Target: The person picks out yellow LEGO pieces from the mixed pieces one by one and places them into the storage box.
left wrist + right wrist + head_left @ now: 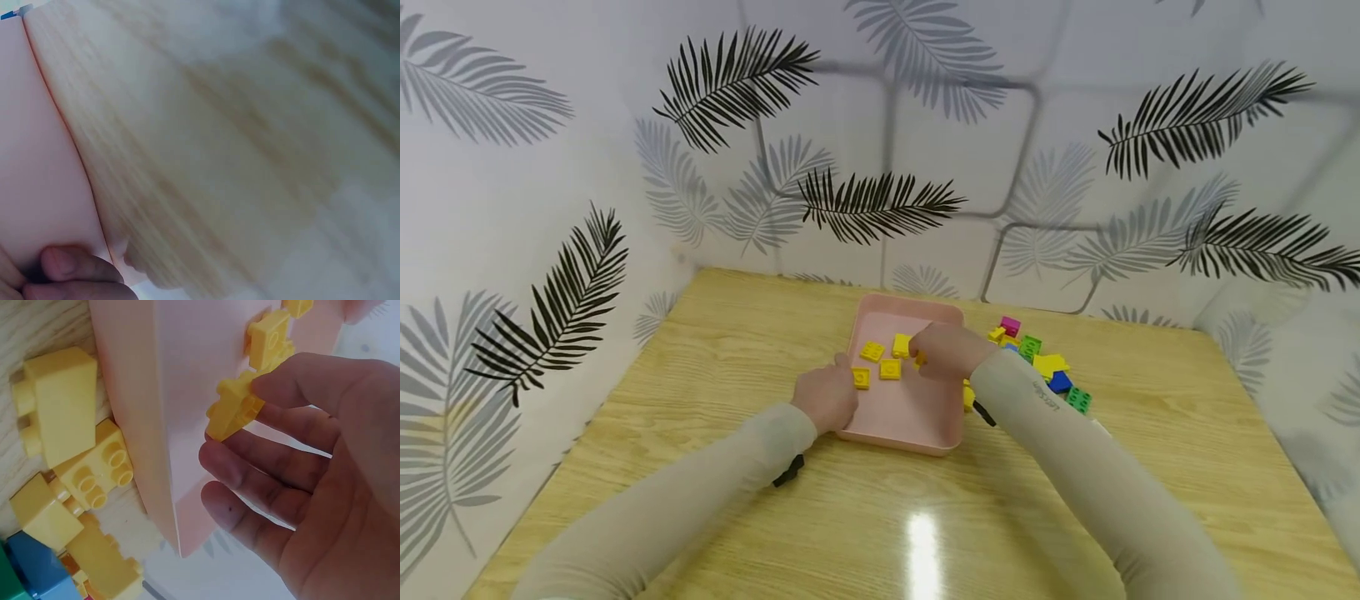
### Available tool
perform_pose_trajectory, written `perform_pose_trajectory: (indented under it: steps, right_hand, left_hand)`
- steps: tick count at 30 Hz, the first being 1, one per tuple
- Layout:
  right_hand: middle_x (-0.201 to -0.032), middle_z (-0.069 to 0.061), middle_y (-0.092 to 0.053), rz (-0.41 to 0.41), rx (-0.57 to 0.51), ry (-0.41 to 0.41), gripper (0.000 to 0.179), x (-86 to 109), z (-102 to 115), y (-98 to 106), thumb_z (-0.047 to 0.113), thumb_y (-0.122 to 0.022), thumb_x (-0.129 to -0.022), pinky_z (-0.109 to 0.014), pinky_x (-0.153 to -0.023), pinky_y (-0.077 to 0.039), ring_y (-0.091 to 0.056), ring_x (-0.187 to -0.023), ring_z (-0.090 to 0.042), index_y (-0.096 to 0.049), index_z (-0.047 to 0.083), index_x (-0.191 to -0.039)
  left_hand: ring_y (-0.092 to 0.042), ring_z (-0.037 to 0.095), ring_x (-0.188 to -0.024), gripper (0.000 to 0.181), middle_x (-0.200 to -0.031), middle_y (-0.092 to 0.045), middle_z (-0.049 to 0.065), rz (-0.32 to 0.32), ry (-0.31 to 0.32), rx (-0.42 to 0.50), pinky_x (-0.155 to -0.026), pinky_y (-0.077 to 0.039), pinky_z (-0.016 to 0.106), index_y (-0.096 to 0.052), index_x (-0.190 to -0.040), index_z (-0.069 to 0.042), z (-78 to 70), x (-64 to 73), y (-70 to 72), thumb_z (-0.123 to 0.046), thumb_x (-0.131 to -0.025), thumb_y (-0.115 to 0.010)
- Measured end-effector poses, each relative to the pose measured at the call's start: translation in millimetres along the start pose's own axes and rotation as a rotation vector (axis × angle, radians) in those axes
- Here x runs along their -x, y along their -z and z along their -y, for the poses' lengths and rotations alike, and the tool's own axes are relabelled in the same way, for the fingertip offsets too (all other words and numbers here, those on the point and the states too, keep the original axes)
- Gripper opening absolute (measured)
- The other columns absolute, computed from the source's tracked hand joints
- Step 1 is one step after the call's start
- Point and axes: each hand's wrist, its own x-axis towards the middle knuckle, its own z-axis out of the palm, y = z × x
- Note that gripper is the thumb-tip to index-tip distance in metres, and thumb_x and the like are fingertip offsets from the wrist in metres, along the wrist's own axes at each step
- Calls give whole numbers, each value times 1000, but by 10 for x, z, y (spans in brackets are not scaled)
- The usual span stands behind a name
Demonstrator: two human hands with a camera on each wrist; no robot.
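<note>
A shallow pink plastic tray (901,418) stands on the table with several yellow toy bricks (891,369) on its floor. My left hand (826,398) grips the tray's left wall; in the left wrist view its curled fingers (72,265) show at the pink edge, and the thumb's exact place is unclear. Over the tray's right half, my right hand (951,348) pinches a yellow toy brick (232,407) between thumb and fingers, inside the wall. Other yellow bricks (269,339) lie just beyond it.
To the right of the tray, a loose pile holds yellow, green (1078,399), blue (1060,382) and magenta (1011,325) bricks. My right forearm hides part of it. Behind the wooden table (737,333) rises a leaf-patterned wall covering (925,250).
</note>
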Motion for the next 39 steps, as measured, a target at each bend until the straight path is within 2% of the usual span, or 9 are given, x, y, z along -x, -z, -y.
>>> perform_pose_trajectory:
  steps: [4, 10, 14, 22, 28, 33, 39]
  right_hand:
    - [-123, -1, -69, 37, -6, -25, 29, -97, -20, -18, 19, -71, -94, -40, -105, -47, -59, -106, -19, -71, 16, -123]
    - [-127, -2, -68, 32, 52, -11, 33, -205, 18, 13, 18, -70, -94, -41, -110, -44, -58, -108, -21, -70, 15, -127]
    - [-130, -3, -67, 35, 26, -24, 35, -240, 47, 47, 17, -69, -95, -42, -112, -41, -58, -113, -22, -68, 14, -130]
    - [-133, -3, -65, 46, 68, -42, 36, -325, 75, 72, 24, -65, -99, -41, -107, -46, -59, -109, -22, -66, 14, -134]
    - [-138, -2, -62, 65, 51, -51, 38, -378, 62, 59, 20, -63, -100, -43, -109, -44, -58, -116, -21, -63, 16, -138]
    - [-140, -3, -62, 55, 65, -18, 40, -422, 11, 39, 15, -62, -99, -42, -110, -44, -59, -123, -21, -61, 14, -139]
    - [-129, -4, -67, -25, 91, 25, 36, -354, -98, 38, 16, -65, -96, -41, -101, -50, -63, -111, -22, -66, 15, -133]
  left_hand:
    - [-58, 18, -58, 58, -75, -60, 7, 1, 1, 4, -52, -50, 33, -37, -144, 6, -2, -6, -13, -26, -100, -57]
    - [-57, 18, -57, 59, -73, -59, 7, 2, -3, 17, -50, -49, 32, -36, -145, 6, 1, -9, -13, -27, -101, -56]
    - [-57, 17, -56, 54, -71, -59, 7, -12, -10, 18, -50, -48, 33, -39, -141, 5, 4, -5, 2, -26, -101, -55]
    - [-57, 17, -53, 42, -66, -58, 7, -37, -13, -2, -48, -48, 33, -45, -130, 4, -2, 13, 3, -25, -101, -55]
    - [-56, 16, -53, 42, -67, -58, 6, -32, -14, -27, -49, -49, 33, -45, -129, 3, 1, 9, -16, -26, -101, -56]
    - [-57, 16, -53, 49, -67, -58, 6, -19, -14, -32, -48, -49, 32, -43, -136, 5, 12, 5, -13, -27, -101, -55]
    - [-56, 16, -53, 51, -67, -58, 6, -22, -11, -42, -48, -49, 32, -42, -138, 6, -5, 14, -6, -27, -101, -56]
